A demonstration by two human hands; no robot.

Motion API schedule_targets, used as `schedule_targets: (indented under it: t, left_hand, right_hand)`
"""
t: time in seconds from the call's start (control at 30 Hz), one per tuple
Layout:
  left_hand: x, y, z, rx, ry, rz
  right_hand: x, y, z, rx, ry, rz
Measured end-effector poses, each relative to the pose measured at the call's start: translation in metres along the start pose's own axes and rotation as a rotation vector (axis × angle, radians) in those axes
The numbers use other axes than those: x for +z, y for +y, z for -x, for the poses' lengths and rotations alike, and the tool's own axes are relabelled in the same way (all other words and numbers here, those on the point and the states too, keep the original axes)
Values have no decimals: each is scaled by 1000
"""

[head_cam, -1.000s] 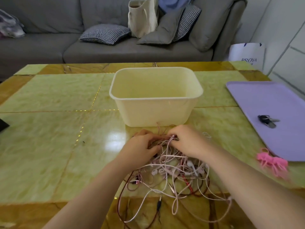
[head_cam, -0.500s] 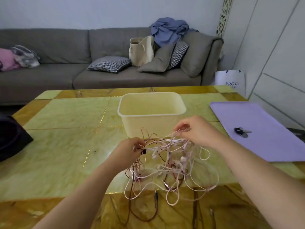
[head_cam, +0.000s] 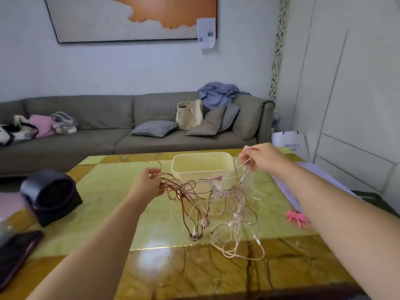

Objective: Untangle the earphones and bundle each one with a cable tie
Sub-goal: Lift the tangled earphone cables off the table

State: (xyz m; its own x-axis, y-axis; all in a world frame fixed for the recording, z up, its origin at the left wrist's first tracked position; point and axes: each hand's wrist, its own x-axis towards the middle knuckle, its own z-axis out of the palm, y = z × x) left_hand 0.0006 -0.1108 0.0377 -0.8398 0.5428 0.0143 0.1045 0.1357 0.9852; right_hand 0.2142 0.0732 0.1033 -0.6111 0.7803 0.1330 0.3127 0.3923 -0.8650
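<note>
A tangle of earphones [head_cam: 216,198], pale pink and dark red cords knotted together, hangs in the air over the green and amber table [head_cam: 104,204]. My left hand [head_cam: 149,184] grips the dark red cords at the left side of the tangle. My right hand [head_cam: 263,158] pinches pale cords higher up at the right, in front of the cream tub [head_cam: 202,164]. Loose ends and plugs trail down onto the tabletop. A cluster of pink cable ties [head_cam: 297,218] lies on the table beside my right forearm.
A dark round device [head_cam: 48,194] stands at the table's left, with a dark phone [head_cam: 15,254] nearer the front left edge. A lilac tray [head_cam: 307,167] sits partly hidden behind my right arm. A grey sofa [head_cam: 104,131] with cushions and bags runs behind the table.
Both hands have lifted the tangle off the table and pulled apart, the right hand rising up and right. The view has tilted upward, showing the wall and sofa.
</note>
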Motion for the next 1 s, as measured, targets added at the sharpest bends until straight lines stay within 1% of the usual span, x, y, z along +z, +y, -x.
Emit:
schedule_targets:
  t: [0.07, 0.2, 0.3, 0.37, 0.43, 0.5, 0.57, 0.67, 0.77, 0.8, 0.87, 0.93, 1.0]
  left_hand:
    - [-4, 4, 7, -20, 20, 70]
    - [-2, 6, 10, -65, 30, 184]
    - [2, 5, 5, -52, 30, 158]
    - [5, 0, -3, -17, 49, 56]
    - [8, -8, -14, 31, 75, -107]
    - [13, -15, -26, 68, 58, -263]
    - [20, -21, -35, 107, 14, -378]
    - [31, -29, -47, 139, -23, -496]
    - [32, -44, -60, 98, -92, -610]
    - [30, -48, -62, 65, -132, -641]
    - [28, -53, -67, 15, -207, -698]
    - [28, -52, -69, 4, -252, -777]
    - [34, -45, -67, 56, -209, -844]
  right_hand:
    - [-3, -4, 11, 68, -10, -138]
    - [-4, -5, 14, 130, -31, -243]
    - [-3, -3, 3, 157, -1, -306]
    - [-4, 2, -8, 163, 46, -326]
    - [-6, 9, -22, 155, 117, -252]
    - [-8, 18, -36, 131, 182, -141]
    - [-9, 24, -48, 119, 209, -112]
    - [-6, 28, -67, 124, 245, -278]
    - [-5, 19, -82, 101, 266, -524]
    - [-6, 13, -84, 75, 262, -588]
    - [-5, -1, -85, -3, 222, -583]
    - [-2, -13, -83, -87, 115, -467]
    - [3, -21, -76, -126, -41, -306]
